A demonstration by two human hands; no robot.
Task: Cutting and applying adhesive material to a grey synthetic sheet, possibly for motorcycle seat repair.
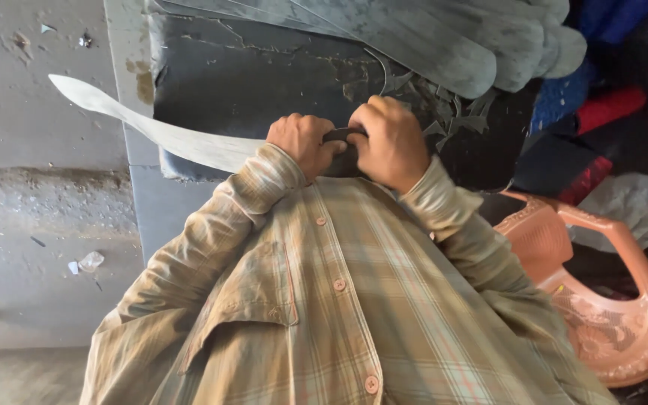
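Note:
My left hand and my right hand are closed side by side just above my plaid shirt front. Both grip the near end of a long, thin, curved grey metal strip, shaped like a blade. It runs out to the left and ends in a rounded tip. A small dark part shows between the two hands; what it is cannot be told. The hands rest at the near edge of a dark, worn work block.
A stack of similar blade-shaped metal sheets lies fanned across the top of the block, with jagged metal offcuts beneath them. An orange plastic chair stands at the right. Concrete floor with small debris is on the left.

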